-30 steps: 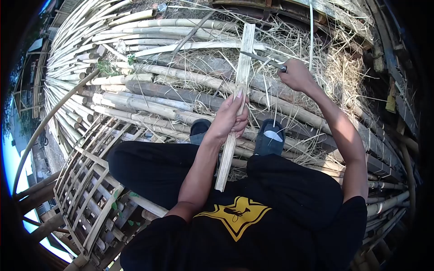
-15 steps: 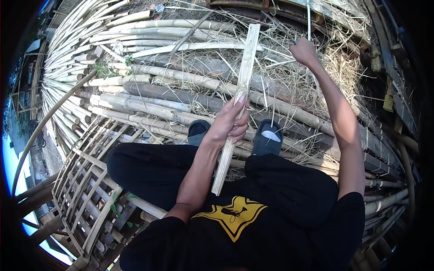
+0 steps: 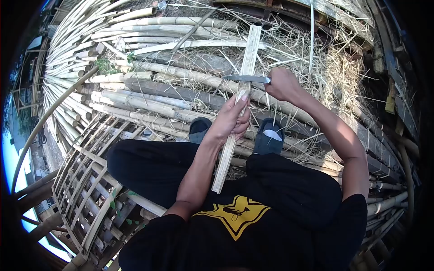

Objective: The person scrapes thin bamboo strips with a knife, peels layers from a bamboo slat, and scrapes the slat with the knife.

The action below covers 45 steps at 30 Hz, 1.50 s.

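So from my end, the left grip [image 3: 233,117] is wrapped around the long, flat, pale wooden strip [image 3: 250,56] near its middle, thumb lying along the upper side, and I'd guess that's to steady it while leaving a good length poking out ahead. The right grip [image 3: 284,84], off to the right and a little ahead, is clamped in a fist on a thin grey metal knife [image 3: 247,78]; its handle is hidden in there. The blade lies crosswise over the strip just beyond my left thumb, tip sticking out past the left edge, though I can't tell if it's biting in or which edge is sharp. Roomwise, the strip's far end hangs out over scattered straw-coloured shavings [image 3: 334,86] and long tan bamboo poles [image 3: 190,76], so there looks to be more swing outward. Behind the left grip it's tighter: the near end slants between the black-trousered knees [image 3: 140,160], just by the black T-shirt with a yellow star [image 3: 280,226].
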### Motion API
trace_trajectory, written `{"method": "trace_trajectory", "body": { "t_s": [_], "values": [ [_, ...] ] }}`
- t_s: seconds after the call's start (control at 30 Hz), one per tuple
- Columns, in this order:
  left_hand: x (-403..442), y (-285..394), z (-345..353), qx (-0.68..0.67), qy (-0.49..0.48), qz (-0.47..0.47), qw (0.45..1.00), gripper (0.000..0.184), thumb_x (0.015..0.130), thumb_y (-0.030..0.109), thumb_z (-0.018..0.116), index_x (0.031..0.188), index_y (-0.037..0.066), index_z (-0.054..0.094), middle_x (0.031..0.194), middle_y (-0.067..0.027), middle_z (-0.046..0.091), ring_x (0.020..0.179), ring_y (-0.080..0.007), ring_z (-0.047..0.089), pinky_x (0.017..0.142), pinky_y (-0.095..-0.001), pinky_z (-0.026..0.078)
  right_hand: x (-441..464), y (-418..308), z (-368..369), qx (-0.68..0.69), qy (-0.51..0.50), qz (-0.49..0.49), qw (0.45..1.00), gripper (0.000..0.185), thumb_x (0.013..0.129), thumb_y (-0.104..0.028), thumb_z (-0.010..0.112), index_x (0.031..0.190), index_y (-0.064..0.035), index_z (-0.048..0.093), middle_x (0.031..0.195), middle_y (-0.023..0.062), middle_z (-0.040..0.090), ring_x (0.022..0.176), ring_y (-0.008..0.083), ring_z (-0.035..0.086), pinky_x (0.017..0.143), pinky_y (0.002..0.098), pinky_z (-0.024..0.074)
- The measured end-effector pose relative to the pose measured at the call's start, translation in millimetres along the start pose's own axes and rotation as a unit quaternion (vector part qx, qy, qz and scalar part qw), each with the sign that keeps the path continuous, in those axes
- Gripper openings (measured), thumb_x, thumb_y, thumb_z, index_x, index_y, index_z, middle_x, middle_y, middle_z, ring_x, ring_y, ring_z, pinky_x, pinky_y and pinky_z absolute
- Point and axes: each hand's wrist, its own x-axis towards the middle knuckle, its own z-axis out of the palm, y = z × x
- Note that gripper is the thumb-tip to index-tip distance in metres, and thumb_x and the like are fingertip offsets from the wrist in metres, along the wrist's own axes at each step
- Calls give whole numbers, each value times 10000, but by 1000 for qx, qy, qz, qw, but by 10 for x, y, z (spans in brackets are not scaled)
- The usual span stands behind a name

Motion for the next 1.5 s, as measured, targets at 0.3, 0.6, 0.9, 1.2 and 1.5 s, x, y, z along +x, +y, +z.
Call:
{"method": "trace_trajectory", "body": {
  "t_s": [0.3, 0.6, 0.9, 1.2, 1.5],
  "values": [
    [37, 13, 72, -28, -25, -16, 999, 231, 1022, 333, 393, 988, 109, 438, 534, 48, 286, 309, -40, 235, 262, -209, 249, 587, 733, -669, -139, 133, 121, 974, 296, 705, -184, 569, 822, 70, 669, 833, 258, 670, 807, 394, 673, 724, 455, 539],
    [95, -38, 3, 151, 72, 34, 985, 262, 1017, 359, 410, 961, 103, 421, 530, 51, 303, 334, -42, 291, 290, -210, 296, 182, 911, -897, -5, 211, 174, 962, 334, 772, -249, 568, 791, 71, 662, 763, 263, 653, 735, 399, 659, 695, 452, 506],
    [166, -115, 29, 266, 131, 47, 954, 268, 1012, 336, 433, 904, 90, 417, 541, 37, 373, 352, -42, 343, 295, -225, 308, 84, 3, 94, -63, 46, -36, 996, 253, 705, -144, 576, 701, 99, 644, 657, 280, 623, 667, 422, 654, 685, 474, 543],
    [154, -130, 44, 223, 108, 12, 969, 285, 1009, 356, 433, 914, 88, 413, 566, 31, 380, 363, -47, 347, 304, -223, 317, 214, 170, 61, -125, 71, -30, 989, 259, 686, -162, 588, 702, 92, 634, 706, 277, 640, 683, 414, 659, 663, 460, 553],
    [85, -109, 47, 223, 73, 7, 972, 254, 1020, 332, 412, 939, 91, 413, 549, 42, 353, 359, -43, 329, 307, -219, 311, 403, 1284, -1039, -61, 225, 255, 938, 338, 773, -266, 578, 869, 44, 674, 894, 260, 669, 871, 389, 660, 776, 454, 513]
  ]
}}
